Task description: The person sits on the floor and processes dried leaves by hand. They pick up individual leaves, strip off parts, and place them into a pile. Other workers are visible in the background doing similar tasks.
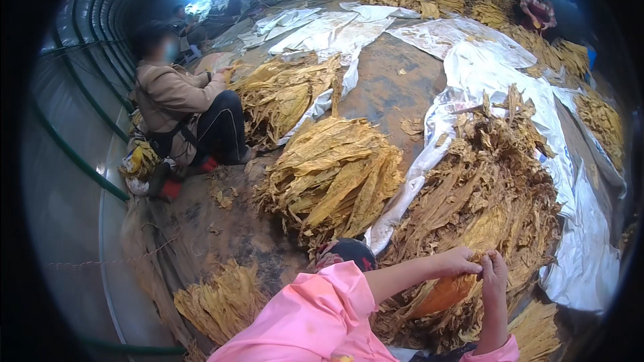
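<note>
Above a large heap of brown dried tobacco leaves (469, 194), my two hands meet at the stem end of an orange-brown tobacco leaf (444, 295). The fingers of my left hand (460, 262) are closed on that end, and the broad blade hangs below the wrist. Close against them, the fingertips of my right hand (495, 269) pinch the same end. How many leaves are gathered between the fingers is too small to tell. My left arm wears a pink sleeve (308, 315).
A yellow leaf pile (335, 174) lies left of the heap, a smaller bundle (225, 298) at lower left, another (534, 328) at lower right. White sheets (580, 255) edge the heap. A seated person (178, 94) handles leaves (288, 90); others sit farther back.
</note>
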{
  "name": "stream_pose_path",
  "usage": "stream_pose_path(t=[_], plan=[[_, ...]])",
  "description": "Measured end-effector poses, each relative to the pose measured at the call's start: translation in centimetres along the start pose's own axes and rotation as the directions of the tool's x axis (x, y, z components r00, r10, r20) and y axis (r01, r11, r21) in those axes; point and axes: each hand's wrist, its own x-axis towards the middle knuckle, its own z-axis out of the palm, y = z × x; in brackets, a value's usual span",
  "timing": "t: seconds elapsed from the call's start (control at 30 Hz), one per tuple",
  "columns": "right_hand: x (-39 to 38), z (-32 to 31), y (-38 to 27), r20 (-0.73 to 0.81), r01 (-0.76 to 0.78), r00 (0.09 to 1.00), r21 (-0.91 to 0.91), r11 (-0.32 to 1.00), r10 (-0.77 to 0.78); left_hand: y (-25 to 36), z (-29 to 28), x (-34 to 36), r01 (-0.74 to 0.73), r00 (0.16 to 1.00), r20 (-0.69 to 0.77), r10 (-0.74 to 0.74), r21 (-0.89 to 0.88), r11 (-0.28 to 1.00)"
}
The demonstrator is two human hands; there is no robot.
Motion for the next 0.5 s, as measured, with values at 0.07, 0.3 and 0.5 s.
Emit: stream_pose_path(t=[0.07, 0.3, 0.5], plan=[[0.1, -0.4, 0.0, 0.074, 0.028, 0.997, -0.006, 1.0, -0.027, -1.2, 0.3, 0.3, 0.024, 0.999, -0.037, -0.023, 0.027, 0.999], [0.4, -0.6, 0.5, 0.147, -0.141, 0.983, 0.254, 0.957, 0.106, -0.9, 0.7, -0.6, -0.063, 0.993, -0.079, 0.086, 0.261, 0.963], [0.7, -0.3, 1.2, 0.138, -0.27, 0.962, 0.362, 0.892, 0.235, -1.6, 1.1, -0.7, -0.183, 0.942, -0.131, 0.309, 0.57, 0.801]])
